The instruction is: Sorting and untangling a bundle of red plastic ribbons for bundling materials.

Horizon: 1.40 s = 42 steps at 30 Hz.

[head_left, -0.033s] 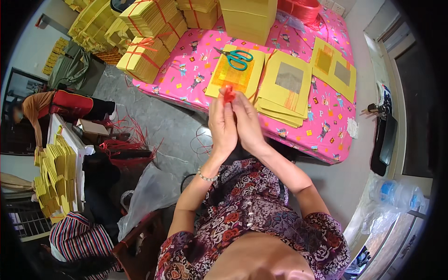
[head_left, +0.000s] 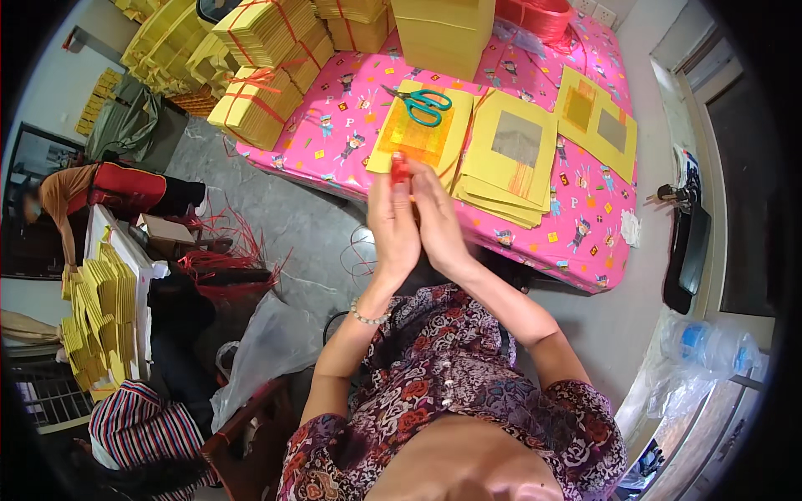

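My left hand (head_left: 394,230) and my right hand (head_left: 439,225) are pressed together, palm against palm, just off the near edge of the bed-like table. Between their fingertips sticks up a small bunch of red plastic strip (head_left: 399,169); the rest of it is hidden inside the hands. Just beyond the fingers lies a yellow paper sheet (head_left: 388,150) with an orange-gold panel. Teal-handled scissors (head_left: 428,108) rest on that sheet, blades toward the left. Right of it is a stack of yellow sheets (head_left: 480,163), the top one bearing a silver-grey square.
A pink patterned cloth (head_left: 334,125) covers the table. Strapped yellow paper bundles (head_left: 259,100) and a tall yellow stack (head_left: 443,33) stand at the back, beside red strapping (head_left: 535,18). On the left, two people work around a table with yellow bundles (head_left: 100,309). Red strips (head_left: 225,242) litter the floor.
My joined hands have shifted slightly left, taking the red plastic strip with them. Scissors and paper sheets lie as before.
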Each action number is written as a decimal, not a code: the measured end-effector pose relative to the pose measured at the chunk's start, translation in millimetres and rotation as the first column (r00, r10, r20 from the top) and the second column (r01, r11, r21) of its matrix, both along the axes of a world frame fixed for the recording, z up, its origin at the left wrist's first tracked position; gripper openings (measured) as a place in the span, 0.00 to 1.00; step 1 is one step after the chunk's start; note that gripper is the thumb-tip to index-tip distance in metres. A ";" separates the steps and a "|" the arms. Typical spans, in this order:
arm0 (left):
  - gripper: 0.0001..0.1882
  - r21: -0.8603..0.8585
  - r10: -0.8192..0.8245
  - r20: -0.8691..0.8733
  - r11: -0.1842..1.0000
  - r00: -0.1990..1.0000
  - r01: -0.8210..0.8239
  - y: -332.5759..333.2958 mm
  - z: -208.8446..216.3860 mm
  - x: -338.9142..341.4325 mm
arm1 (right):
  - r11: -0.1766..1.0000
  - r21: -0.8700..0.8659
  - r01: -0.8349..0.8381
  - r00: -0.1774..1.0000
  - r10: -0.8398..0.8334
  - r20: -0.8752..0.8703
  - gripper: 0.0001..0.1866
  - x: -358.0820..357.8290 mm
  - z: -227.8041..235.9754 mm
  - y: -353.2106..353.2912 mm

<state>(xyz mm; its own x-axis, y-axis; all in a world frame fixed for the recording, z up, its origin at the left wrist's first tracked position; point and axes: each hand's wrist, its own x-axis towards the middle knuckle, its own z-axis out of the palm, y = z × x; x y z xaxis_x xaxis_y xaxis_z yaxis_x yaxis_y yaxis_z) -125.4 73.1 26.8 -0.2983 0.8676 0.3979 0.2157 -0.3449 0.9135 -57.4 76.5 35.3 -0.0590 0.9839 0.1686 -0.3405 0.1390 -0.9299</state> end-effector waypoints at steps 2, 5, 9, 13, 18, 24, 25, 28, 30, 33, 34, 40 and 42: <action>0.09 0.035 -0.071 0.273 0.997 0.959 0.064 -8.3 23.5 -7.3 | 0.982 0.027 -0.185 0.980 0.187 -0.071 0.24 -4.9 -11.3 -7.6; 0.11 0.127 -0.290 0.660 0.952 0.693 0.278 -8.7 55.7 -33.3 | 0.890 0.301 -0.343 0.908 0.232 0.349 0.22 -11.7 -33.5 -15.1; 0.09 0.230 -0.332 0.649 0.943 0.685 0.239 -16.2 101.9 -80.7 | 0.757 0.144 -0.638 0.719 0.519 0.462 0.12 -20.5 -49.0 -43.0; 0.09 0.397 -0.317 0.509 0.911 0.801 0.108 -20.6 116.2 -162.9 | 0.667 0.224 -0.711 0.589 0.390 0.708 0.13 -14.8 -102.2 -46.7; 0.10 0.036 0.225 0.349 0.967 0.910 -0.254 -18.3 79.1 -241.0 | 0.729 0.196 -0.656 0.595 0.340 0.728 0.13 9.5 -139.7 -34.8; 0.21 -0.110 0.015 -0.941 0.930 0.337 -0.349 -31.7 -7.6 -221.2 | 0.752 0.198 -0.629 0.508 0.205 0.837 0.12 6.5 -56.5 -12.3; 0.24 -0.019 0.064 -0.939 0.972 0.339 -0.235 -31.9 -18.8 -210.1 | 0.755 0.197 -0.626 0.507 0.203 0.838 0.12 1.7 -42.8 -7.8; 0.29 -0.440 -0.511 -0.347 0.829 0.786 0.345 -31.2 17.6 -162.0 | 0.734 0.267 -0.625 0.508 0.123 0.852 0.11 -13.5 -21.5 4.2; 0.29 -0.471 -0.590 -0.298 0.775 0.751 0.422 -30.7 35.4 -152.6 | 0.703 0.217 -0.677 0.410 0.115 0.905 0.11 -22.5 -8.9 12.8; 0.30 -0.499 -0.717 -0.036 0.616 0.696 0.609 -29.6 57.2 -157.6 | 0.681 0.168 -0.713 0.327 0.112 0.938 0.07 -19.1 17.4 19.0; 0.29 -0.472 -0.739 0.175 0.517 0.651 0.714 -29.2 60.1 -160.0 | 0.667 0.144 -0.731 0.286 0.108 0.952 0.06 -18.1 20.5 20.3; 0.19 -0.716 -0.782 -0.101 0.486 0.615 0.500 -30.1 66.0 -156.7 | 0.622 0.165 -0.765 0.258 0.062 0.964 0.06 -17.6 23.4 11.9; 0.16 -0.790 -0.809 -0.099 0.417 0.579 0.448 -30.8 66.3 -159.2 | 0.605 0.132 -0.785 0.237 0.096 0.967 0.06 -14.9 26.4 13.0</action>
